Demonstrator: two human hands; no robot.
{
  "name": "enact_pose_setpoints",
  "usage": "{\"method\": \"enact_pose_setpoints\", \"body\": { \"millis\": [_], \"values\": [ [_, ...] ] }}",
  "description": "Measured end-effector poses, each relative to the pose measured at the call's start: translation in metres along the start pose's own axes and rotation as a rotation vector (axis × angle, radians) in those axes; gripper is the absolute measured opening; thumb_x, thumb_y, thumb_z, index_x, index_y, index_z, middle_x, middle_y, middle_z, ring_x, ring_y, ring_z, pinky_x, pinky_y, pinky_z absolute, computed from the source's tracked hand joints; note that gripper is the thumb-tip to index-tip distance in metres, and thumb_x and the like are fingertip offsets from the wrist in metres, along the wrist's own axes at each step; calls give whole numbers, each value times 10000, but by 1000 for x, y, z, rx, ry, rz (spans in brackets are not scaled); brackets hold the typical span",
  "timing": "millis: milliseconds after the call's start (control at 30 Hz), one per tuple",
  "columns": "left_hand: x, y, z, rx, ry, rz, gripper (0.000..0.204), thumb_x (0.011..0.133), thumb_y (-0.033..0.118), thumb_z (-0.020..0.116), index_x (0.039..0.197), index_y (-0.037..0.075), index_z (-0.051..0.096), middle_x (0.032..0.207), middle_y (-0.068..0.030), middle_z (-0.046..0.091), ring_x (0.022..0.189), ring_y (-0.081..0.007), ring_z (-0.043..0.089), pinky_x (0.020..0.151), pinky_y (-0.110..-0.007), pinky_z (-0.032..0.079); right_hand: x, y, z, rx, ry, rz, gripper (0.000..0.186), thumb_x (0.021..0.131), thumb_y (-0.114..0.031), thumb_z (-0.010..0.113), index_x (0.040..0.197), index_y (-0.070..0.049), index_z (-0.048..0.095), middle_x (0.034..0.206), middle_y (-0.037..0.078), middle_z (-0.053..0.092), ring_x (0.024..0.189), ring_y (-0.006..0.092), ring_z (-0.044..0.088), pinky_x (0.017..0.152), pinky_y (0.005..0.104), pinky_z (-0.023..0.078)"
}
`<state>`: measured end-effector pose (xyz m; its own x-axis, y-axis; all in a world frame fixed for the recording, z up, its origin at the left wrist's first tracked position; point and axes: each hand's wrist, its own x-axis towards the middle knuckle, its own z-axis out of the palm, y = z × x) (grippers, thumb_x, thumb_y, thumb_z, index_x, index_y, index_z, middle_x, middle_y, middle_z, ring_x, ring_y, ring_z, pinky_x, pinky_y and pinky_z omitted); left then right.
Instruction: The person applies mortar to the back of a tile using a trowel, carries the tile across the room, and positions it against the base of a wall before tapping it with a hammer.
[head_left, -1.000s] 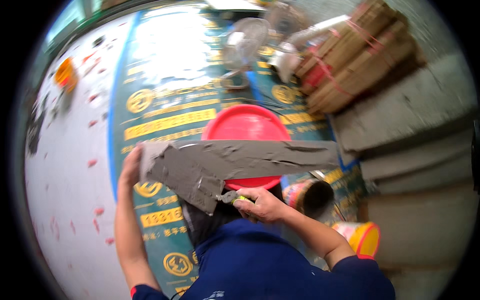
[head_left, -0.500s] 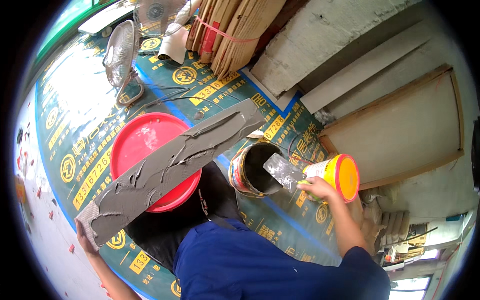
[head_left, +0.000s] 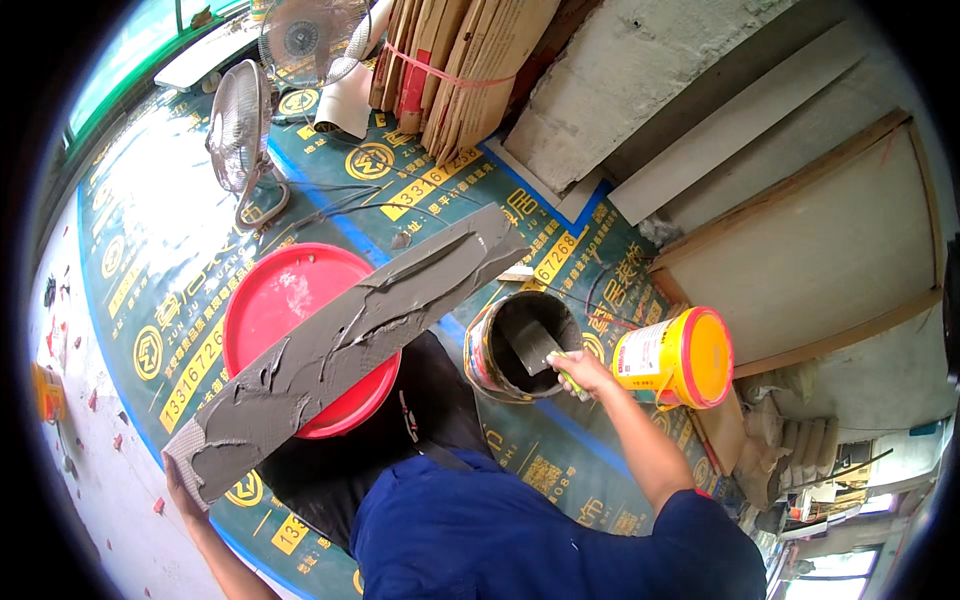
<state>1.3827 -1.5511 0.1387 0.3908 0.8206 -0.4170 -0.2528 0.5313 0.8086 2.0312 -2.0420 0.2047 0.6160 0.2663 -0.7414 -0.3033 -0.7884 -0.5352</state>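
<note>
My left hand (head_left: 182, 492) grips the lower left end of a long narrow tile strip (head_left: 350, 345). Wet grey mortar coats most of its upper face in uneven ridges; a textured patch near my hand shows bare. The strip lies slantwise across a round red bucket lid (head_left: 285, 295) in front of me. In my right hand (head_left: 588, 374) is a putty knife (head_left: 530, 345) with a green handle. Its wide, grey-smeared blade dips into the mouth of an open mortar bucket (head_left: 480, 355), right of the strip. How much mortar the bucket holds is hard to tell.
A yellow bucket (head_left: 655, 362) lies tipped on its side beyond my right hand. Fans (head_left: 240, 130), cables and bundled cardboard (head_left: 465, 75) stand at the far side. Printed green sheeting (head_left: 150, 290) covers the floor. A wood-edged panel (head_left: 810, 250) leans at the right.
My right hand has moved left and slightly down the blade's way, bringing the putty knife from over the bucket's right rim into its mouth. The left hand still holds the strip.
</note>
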Motion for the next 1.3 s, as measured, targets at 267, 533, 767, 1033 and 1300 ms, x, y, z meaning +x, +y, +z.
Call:
{"method": "enact_pose_setpoints", "body": {
  "millis": [267,533,767,1033,1300],
  "values": [
    [10,-10,-4,-81,-25,-36,625,1049,484,438,1444,0,450,1412,-133,543,1268,-243,553,1084,-373,436,-41,51,-28,225,96,-206,333,902,-350,744,935,-34,644,672,32,601,496,111,540,460,262,404],
    [-6,-64,-124,-136,42,372,517,1031,300,458,1460,15,419,1388,-147,558,1237,-270,577,1051,-425,481,-118,-40,28,367,-65,-367,368,971,-265,631,1164,39,558,810,81,616,608,136,570,520,259,469],
    [-46,-118,-39,-405,467,55,571,964,663,482,952,108,616,853,-89,677,641,-177,594,569,-290,474,-184,-154,169,-59,-511,-776,463,812,-271,689,1140,40,588,836,100,643,666,179,617,597,325,521],
    [-144,-189,-39,-459,745,-60,547,958,642,525,778,125,516,676,-64,566,536,-157,502,537,-251,406,-187,-184,340,-1119,-434,-1469,464,858,-290,712,1206,-21,565,1053,194,640,775,369,682,629,475,556],
    [-202,-271,-55,-477,888,-171,554,929,677,541,788,143,497,675,-64,575,545,-175,535,511,-297,398,-192,-227,346,-899,-386,-1549,409,871,-238,697,1186,-29,541,1054,201,639,838,429,652,698,487,544]
  ]
}}
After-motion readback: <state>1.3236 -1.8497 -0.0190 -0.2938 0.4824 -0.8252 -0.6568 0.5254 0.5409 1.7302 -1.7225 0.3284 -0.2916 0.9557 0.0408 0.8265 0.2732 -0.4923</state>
